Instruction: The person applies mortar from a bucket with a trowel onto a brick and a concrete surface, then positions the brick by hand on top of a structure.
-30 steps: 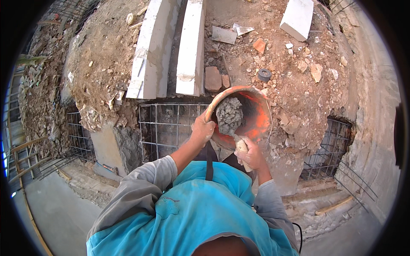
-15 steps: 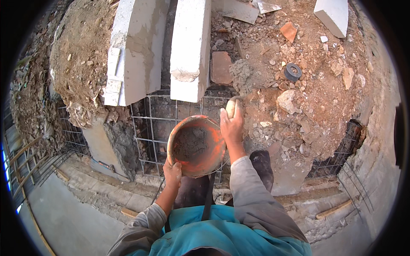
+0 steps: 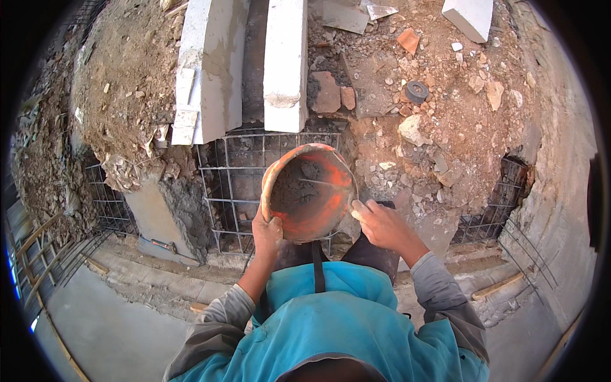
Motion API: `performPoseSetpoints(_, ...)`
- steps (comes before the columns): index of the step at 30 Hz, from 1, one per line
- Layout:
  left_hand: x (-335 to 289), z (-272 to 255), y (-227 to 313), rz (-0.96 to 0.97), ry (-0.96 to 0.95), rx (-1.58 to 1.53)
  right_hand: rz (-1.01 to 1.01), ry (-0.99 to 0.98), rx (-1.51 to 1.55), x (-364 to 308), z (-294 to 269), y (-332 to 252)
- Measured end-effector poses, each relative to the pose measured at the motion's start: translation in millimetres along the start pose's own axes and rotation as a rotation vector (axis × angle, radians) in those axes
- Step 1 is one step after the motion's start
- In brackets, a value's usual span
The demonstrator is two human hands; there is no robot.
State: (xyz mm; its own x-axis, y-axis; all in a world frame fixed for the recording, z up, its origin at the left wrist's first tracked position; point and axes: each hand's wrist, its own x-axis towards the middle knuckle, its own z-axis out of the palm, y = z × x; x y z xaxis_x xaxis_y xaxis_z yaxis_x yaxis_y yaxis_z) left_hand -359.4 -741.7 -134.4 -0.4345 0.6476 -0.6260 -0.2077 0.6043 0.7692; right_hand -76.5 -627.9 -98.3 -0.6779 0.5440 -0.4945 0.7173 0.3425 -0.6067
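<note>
An orange, mortar-smeared bucket (image 3: 310,224) is tilted in front of me, with wet grey mortar (image 3: 299,188) inside. My left hand (image 3: 267,237) is closed on its lower left rim, thumb over the edge. At the right rim, my right hand (image 3: 380,224) is closed round the handle of a trowel. The trowel's blade (image 3: 323,183) reaches into the bucket and shows only as a thin edge. Most of the handle is hidden by my fingers.
Beneath the bucket, a steel rebar grid (image 3: 232,184) spans a trench. Two pale concrete beams (image 3: 284,70) (image 3: 213,76) extend away beyond it. Rubble, a brick piece (image 3: 326,92) and a dark tape roll (image 3: 417,92) lie ahead. A hacksaw-like tool (image 3: 159,244) rests at left.
My right hand has drawn back from beyond the bucket to its right rim, bringing the mortar-covered trowel into the bucket. The bucket has shifted slightly right and up in view.
</note>
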Motion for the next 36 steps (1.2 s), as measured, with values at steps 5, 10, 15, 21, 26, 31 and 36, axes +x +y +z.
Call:
performPoseSetpoints(5, -20, 52, 67, 0.216, -0.139, 0.313, -0.072, 0.015, -0.312, 1, -5, -45)
performPoseSetpoints(10, -38, 61, 103, 0.455, -0.114, 0.293, -0.086, 0.257, -0.49, -30, -81, -68)
performPoseSetpoints(15, -58, 78, 140, 0.486, -0.103, 0.315, -0.065, 0.293, -0.513, -57, -107, -66)
performPoseSetpoints(21, -55, 87, 168, 0.508, -0.276, 0.112, -0.223, 0.374, -0.622, -58, -108, -92)
performPoseSetpoints(26, -64, 95, 180, 0.664, -0.261, 0.146, -0.043, 0.571, -0.605, -82, -137, -105)
performPoseSetpoints(31, -58, 101, 191, 0.741, -0.215, 0.105, -0.071, 0.565, -0.706, -86, -135, -112)
performPoseSetpoints(36, -78, 125, 196, 0.931, -0.114, 0.257, -0.022, 0.506, -0.875, -73, -125, -59)
